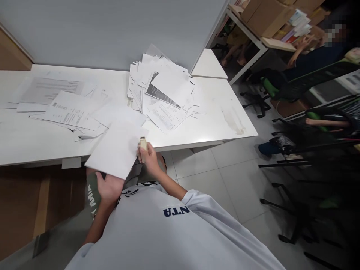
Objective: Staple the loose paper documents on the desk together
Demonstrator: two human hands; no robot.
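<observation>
Nearest: the left hand sits palm up at the lower edge of a white paper sheet, its fingers hidden beneath, so grip versus plain support cannot be told. The right hand is closed in a pinch on a small cream-coloured object at the sheet's right edge; the object's type is unclear, and so is whether it is fastened to the paper. The sheet is held up in front of the table's near edge, with no sheet count readable. Handling: expect it to be light and floppy, best taken by opposite edges. Beyond, on the white table, lie loose printed sheets at left and a heaped paper pile at centre, its lower sheets covered. Upper right: cardboard boxes. Right: a co-worker's forearm among dark office chairs, poorly lit, partly cut off by the frame.
</observation>
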